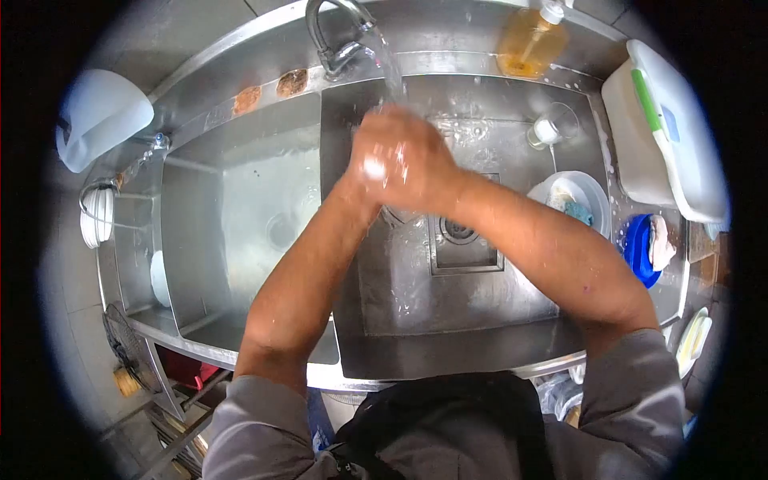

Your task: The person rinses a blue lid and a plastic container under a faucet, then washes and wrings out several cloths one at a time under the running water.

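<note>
Both hands were clasped under the running tap (340, 50), top centre of frame, above the right basin (416, 300). Left hand (370, 156) and right hand (424, 164) were pressed together, water stream (391, 72) falling onto them. Grip: narrow overall, but motion blur hid the fingers; couldn't tell whether anything sat between the palms. White bright spot on the hands, foam or glare, unclear.

Drain (460, 232) was just below right of the hands. Left basin (260, 224) held clear water. Right side of frame: round tub (598, 186) with a blue-green sponge (578, 212), clear glass (566, 118) above it, blue dish (638, 254) with a pink cloth (660, 244), white bin (628, 132) upper right. Amber soap bottle (532, 48) stood behind the basin. Blue patch on the bin was too blurred to read.
</note>
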